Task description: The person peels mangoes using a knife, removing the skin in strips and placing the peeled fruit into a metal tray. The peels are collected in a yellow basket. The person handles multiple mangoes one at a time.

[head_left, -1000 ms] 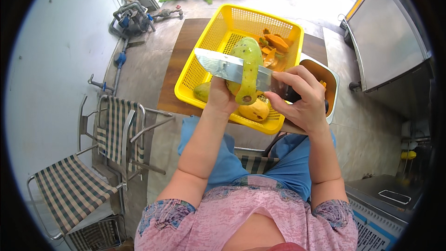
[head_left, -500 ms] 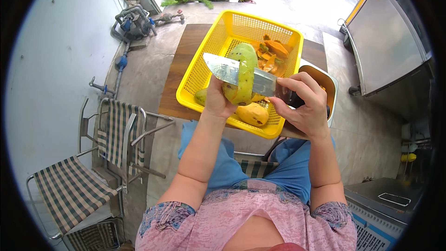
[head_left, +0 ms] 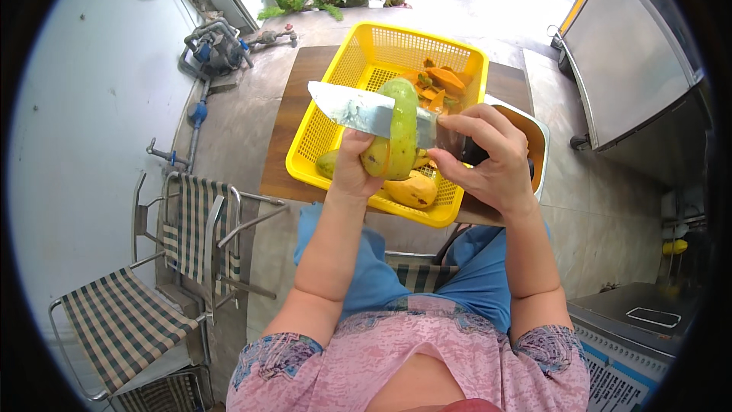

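Note:
My left hand is closed around a green mango above a yellow basket. In my right hand is a wide-bladed knife, gripped near its dark handle, which my fingers partly hide. The blade lies across the mango, its tip pointing left. A strip of green peel curves over the front of the blade. Below my hands, a yellow mango and a partly hidden green mango lie in the basket. Orange and green peelings are heaped at its far right.
The basket stands on a brown wooden table. A metal container sits at its right, partly behind my hand. Checked folding chairs stand at the left, near wall pipes. A wheeled metal cabinet is at the right.
The knife has moved a little left across the mango, with my right hand following. The whole view has shifted slightly. Both hands keep their holds.

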Available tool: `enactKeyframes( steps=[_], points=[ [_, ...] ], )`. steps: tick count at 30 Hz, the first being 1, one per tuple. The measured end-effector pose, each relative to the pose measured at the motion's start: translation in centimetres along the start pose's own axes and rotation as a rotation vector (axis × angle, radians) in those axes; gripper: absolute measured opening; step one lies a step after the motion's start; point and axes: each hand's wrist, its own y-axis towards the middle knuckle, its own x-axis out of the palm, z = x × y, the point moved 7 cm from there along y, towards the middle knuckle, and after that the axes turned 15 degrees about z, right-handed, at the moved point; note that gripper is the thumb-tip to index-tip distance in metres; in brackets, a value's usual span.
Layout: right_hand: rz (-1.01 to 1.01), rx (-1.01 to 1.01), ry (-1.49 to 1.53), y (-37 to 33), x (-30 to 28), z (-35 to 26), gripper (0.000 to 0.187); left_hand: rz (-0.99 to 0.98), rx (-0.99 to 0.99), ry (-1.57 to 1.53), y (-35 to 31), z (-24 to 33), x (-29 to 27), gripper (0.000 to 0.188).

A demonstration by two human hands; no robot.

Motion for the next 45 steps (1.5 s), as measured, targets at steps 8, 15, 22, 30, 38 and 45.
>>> enactKeyframes(
  steps=[8,15,22,30,38,45],
  points=[
    [-0.063,0.077,0.089,1.0,-0.2,0.4,0.028,-0.173,-0.048,0.007,0.2,-0.1,1.0,0.069],
    [-0.111,0.160,0.162,0.5,-0.6,1.6,0.026,-0.174,0.010,0.127,-0.1,0.8,1.3,0.080],
    [-0.170,0.311,0.257,0.6,0.2,2.9,0.023,-0.196,0.036,0.126,-0.4,1.8,2.5,0.086],
    [-0.272,0.621,0.456,0.5,2.7,5.4,0.022,-0.243,0.041,0.234,0.0,0.6,2.1,0.086],
    [-0.210,0.619,0.247,1.5,3.2,10.0,0.041,0.057,-0.080,0.041,1.9,0.7,0.9,0.064],
    [-0.102,0.609,0.174,-0.3,3.5,7.6,0.025,0.269,-0.231,-0.198,3.1,-0.8,-1.1,0.051]
  ],
)
